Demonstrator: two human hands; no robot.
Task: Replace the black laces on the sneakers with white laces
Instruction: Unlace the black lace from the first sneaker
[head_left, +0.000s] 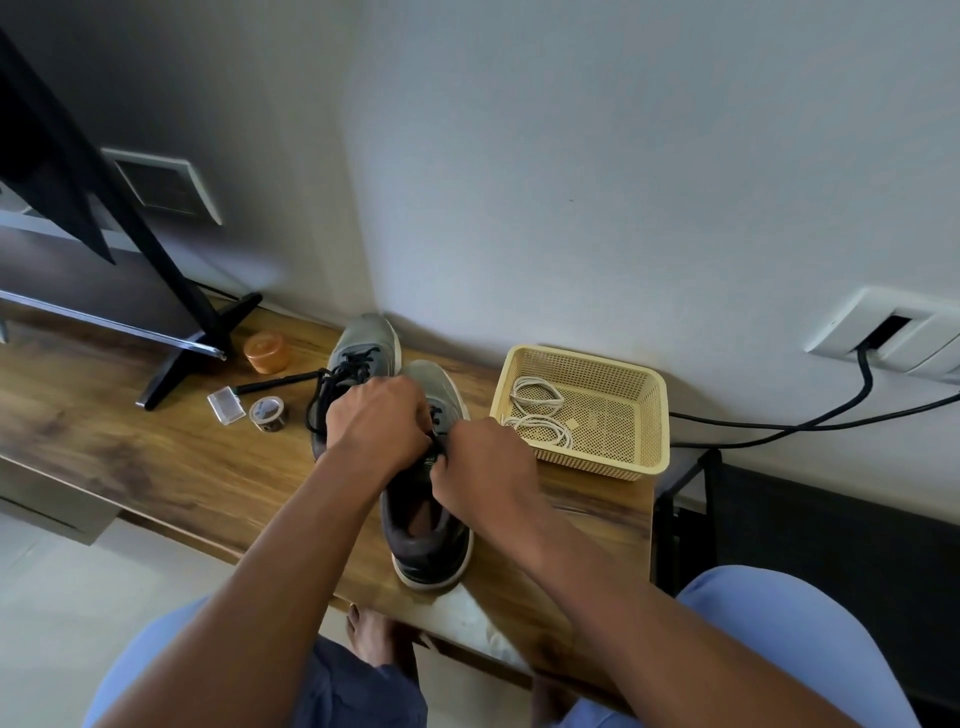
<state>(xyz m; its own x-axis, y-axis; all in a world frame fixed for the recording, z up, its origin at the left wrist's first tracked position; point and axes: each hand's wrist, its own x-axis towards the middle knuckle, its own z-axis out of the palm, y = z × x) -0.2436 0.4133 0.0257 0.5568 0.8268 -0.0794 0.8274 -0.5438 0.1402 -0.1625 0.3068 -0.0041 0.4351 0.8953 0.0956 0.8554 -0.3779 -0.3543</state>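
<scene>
Two grey sneakers stand on the wooden table. The near sneaker points away from me, heel towards me. Over its tongue, my left hand and my right hand both have curled fingers pinching its black lace. The far sneaker stands behind, partly hidden by my left hand; its loosened black lace hangs down its left side. White laces lie coiled in a yellow mesh basket to the right.
A TV stand leg, an orange jar, a black pen, a small clear box and a tape roll lie left of the sneakers. A black cable runs from a wall socket at right.
</scene>
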